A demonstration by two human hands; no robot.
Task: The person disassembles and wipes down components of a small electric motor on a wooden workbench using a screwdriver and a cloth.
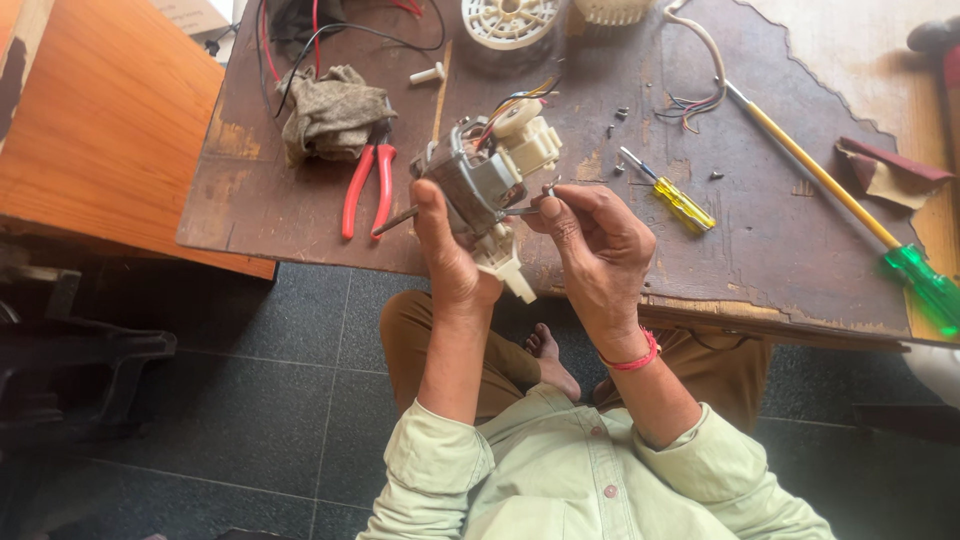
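My left hand grips a small grey electric motor with cream plastic parts and coloured wires, held over the near edge of a worn dark wooden table. A metal shaft sticks out of the motor to the left. My right hand pinches a thin metal piece, perhaps a long screw, against the motor's right side.
On the table lie red-handled pliers, a grey rag, a small yellow screwdriver, a long screwdriver with a green handle, loose screws, a wire bundle and white plastic fan parts. An orange board stands at left.
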